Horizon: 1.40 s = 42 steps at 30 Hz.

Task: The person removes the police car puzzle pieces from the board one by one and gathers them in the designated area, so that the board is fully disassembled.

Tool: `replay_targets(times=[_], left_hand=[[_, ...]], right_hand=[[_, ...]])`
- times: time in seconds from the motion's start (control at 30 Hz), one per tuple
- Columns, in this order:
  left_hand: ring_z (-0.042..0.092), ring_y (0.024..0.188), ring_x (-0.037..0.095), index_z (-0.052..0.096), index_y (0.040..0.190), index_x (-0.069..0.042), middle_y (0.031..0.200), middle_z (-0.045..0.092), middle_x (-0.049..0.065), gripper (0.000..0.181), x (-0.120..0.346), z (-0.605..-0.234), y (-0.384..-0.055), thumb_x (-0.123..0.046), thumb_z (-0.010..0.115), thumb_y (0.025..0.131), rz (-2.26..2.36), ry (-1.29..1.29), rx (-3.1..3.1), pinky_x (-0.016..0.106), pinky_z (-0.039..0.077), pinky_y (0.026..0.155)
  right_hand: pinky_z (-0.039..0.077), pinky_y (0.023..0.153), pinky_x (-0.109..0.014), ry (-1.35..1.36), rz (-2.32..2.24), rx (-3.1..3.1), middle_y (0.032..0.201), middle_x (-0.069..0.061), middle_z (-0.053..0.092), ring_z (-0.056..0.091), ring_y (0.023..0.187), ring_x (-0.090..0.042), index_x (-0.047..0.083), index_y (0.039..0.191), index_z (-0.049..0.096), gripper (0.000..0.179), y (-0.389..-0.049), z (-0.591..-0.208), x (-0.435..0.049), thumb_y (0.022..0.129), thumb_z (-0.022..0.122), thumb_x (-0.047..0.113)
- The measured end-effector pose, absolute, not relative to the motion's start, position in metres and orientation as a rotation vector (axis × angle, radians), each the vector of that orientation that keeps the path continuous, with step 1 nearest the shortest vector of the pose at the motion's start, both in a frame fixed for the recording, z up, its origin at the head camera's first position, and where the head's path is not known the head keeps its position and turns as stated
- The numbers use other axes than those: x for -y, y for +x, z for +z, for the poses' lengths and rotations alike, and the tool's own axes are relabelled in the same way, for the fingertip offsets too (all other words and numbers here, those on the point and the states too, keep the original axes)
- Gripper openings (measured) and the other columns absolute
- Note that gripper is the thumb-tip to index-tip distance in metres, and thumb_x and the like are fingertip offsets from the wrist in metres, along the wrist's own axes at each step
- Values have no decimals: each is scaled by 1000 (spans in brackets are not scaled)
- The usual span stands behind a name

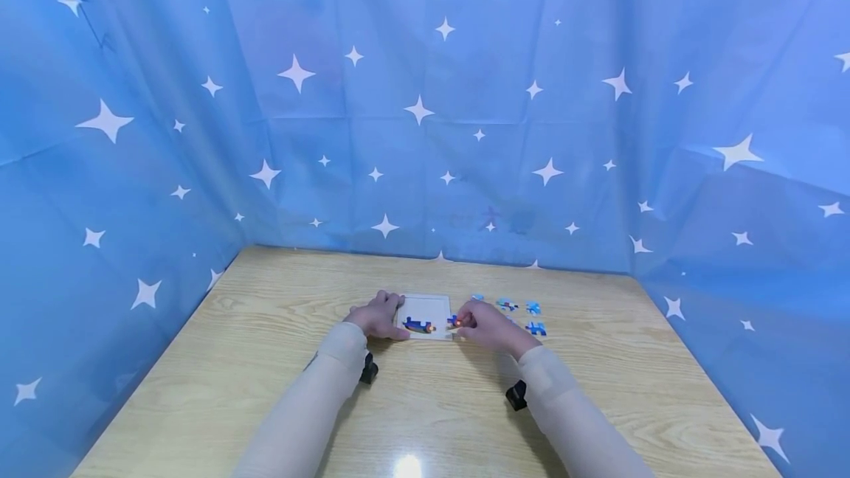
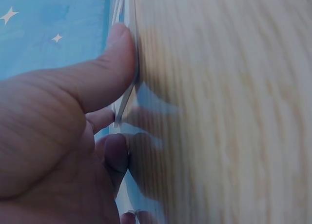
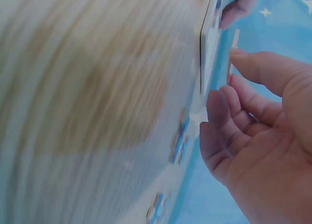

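Note:
A white puzzle tray (image 1: pixel 428 310) lies on the table, a dark-blue joined strip of jigsaw pieces (image 1: pixel 419 325) inside along its front. My left hand (image 1: pixel 377 315) grips the tray's left side, the thumb at its near left corner. In the left wrist view the thumb (image 2: pixel 117 63) lies along the tray edge with the fingers past it. Between thumb and fingers my right hand (image 1: pixel 488 324) pinches a jigsaw piece (image 1: pixel 454 321), blue with orange, over the tray's right edge. That piece (image 3: pixel 234 48) shows edge-on in the right wrist view, raised off the tray.
Several loose light-blue jigsaw pieces (image 1: pixel 536 329) lie on the wooden table (image 1: pixel 425 404) right of the tray, some partly behind my right hand. A blue curtain (image 1: pixel 425 168) with white stars hangs behind the table and at both sides.

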State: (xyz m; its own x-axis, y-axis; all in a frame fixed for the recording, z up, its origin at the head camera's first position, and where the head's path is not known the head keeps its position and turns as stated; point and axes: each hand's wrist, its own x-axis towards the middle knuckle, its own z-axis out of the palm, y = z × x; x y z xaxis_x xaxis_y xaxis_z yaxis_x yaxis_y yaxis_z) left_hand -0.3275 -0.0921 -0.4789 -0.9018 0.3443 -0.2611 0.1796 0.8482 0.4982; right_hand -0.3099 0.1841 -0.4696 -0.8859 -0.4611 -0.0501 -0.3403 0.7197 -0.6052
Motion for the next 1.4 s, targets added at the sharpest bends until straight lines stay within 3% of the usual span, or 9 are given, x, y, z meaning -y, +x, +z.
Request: replay_targets(times=[0.37, 0.93, 1.4], left_hand=[[35, 143, 33, 31, 160, -15, 155, 31, 16, 84, 87, -480, -330, -47, 72, 93, 604, 372, -2707, 66, 27, 106], [34, 143, 32, 33, 159, -17, 154, 31, 14, 82, 82, -489, -334, -46, 72, 93, 583, 323, -2717, 74, 20, 107], [36, 139, 29, 31, 160, -16, 153, 31, 13, 83, 85, -488, -334, -44, 71, 94, 600, 308, -2704, 63, 26, 104]], right_hand=[[45, 70, -31, -730, -871, -2784, 91, -2, 57, 50, 78, -15, 4, 102, 64, 9, -307, -469, -223, 95, 69, 4], [49, 71, -31, -621, -885, -2778, 98, -4, 60, 56, 85, -15, 3, 106, 63, 12, -287, -474, -277, 97, 69, 9], [50, 73, -32, -553, -901, -2774, 98, -5, 63, 58, 89, -17, 2, 105, 64, 13, -280, -477, -320, 95, 70, 8]])
